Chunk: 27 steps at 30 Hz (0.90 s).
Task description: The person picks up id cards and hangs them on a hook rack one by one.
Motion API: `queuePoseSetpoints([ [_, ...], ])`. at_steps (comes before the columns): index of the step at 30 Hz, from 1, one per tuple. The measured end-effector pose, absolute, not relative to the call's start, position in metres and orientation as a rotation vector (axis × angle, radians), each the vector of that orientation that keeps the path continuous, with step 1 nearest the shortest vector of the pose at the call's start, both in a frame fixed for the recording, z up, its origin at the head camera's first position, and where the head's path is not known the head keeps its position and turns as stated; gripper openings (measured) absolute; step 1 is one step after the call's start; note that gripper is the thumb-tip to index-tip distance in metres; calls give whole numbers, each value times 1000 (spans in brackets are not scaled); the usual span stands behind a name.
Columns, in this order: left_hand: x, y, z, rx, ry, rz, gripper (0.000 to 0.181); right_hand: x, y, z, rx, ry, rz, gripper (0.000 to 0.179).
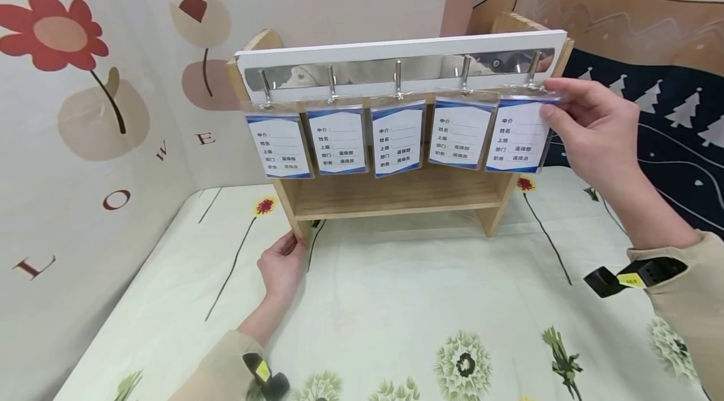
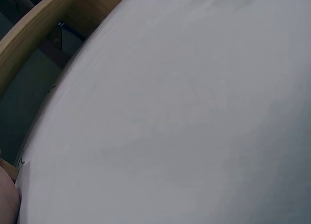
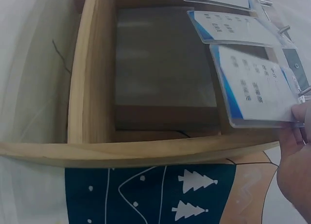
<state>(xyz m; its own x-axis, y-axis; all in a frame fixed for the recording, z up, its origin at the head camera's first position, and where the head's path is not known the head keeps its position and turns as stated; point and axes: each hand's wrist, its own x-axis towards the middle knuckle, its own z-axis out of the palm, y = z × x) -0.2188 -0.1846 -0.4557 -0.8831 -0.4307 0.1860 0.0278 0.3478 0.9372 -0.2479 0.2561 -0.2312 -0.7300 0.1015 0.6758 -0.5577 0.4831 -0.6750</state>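
A wooden stand point(image 1: 396, 193) has a white board point(image 1: 362, 52) along its top front, fitted with a shiny metal strip of several hooks. From each hook hangs a clear-sleeved badge with a white and blue card. My right hand point(image 1: 602, 131) pinches the upper right corner of the rightmost badge point(image 1: 513, 137), just beside its hook point(image 1: 533, 68). The right wrist view also shows fingertips on the edge of this badge point(image 3: 257, 90). Low on the left, my left hand point(image 1: 283, 269) grips the bottom of the stand's left side panel point(image 1: 288, 209).
A pale flowered cloth point(image 1: 384, 288) covers the surface under the stand. Printed curtains rise behind and to the left point(image 1: 130, 93), with a dark panel of white trees point(image 1: 673, 118) on the right. Both wrists carry black strapped cameras point(image 1: 633, 276).
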Motion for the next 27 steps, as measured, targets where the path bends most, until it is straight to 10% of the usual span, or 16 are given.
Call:
queuePoseSetpoints([
  [27, -218, -176, -457, 357, -2217, -1574, 37, -240, 269, -261, 418, -2030, 1205, 48],
])
